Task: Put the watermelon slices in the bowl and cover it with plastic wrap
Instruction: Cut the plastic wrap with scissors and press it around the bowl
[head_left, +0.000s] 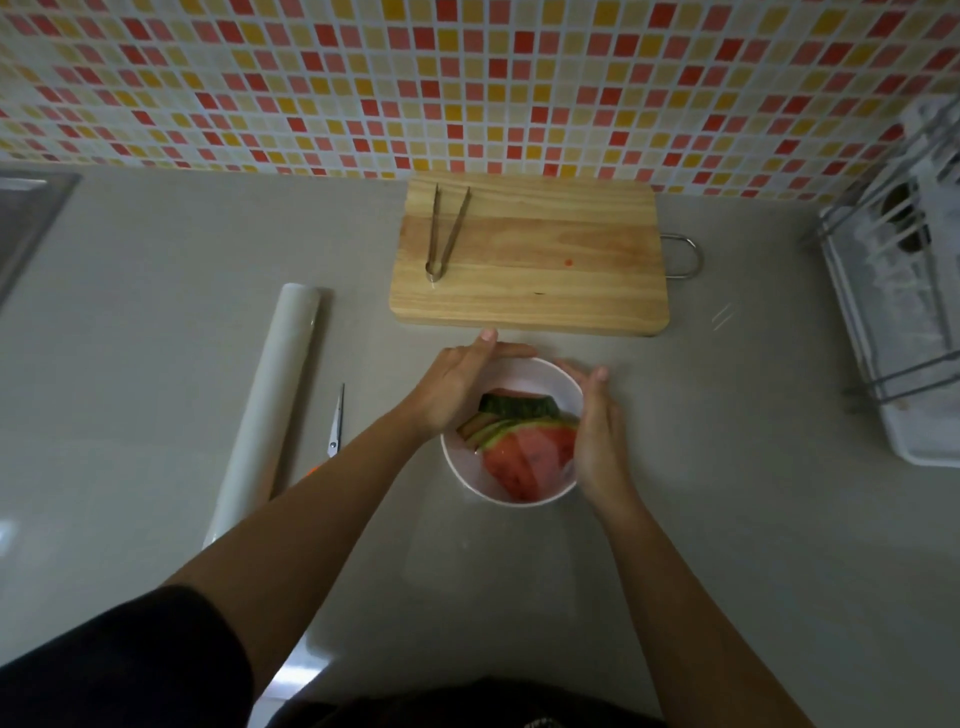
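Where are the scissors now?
The scissors lie on the counter left of the bowl, just right of the plastic wrap roll.

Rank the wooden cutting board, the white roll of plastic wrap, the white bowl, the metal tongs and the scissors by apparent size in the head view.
1. Wooden cutting board
2. White roll of plastic wrap, longest but narrow
3. White bowl, partly hidden by both hands
4. Metal tongs and scissors: similar length, too close to rank
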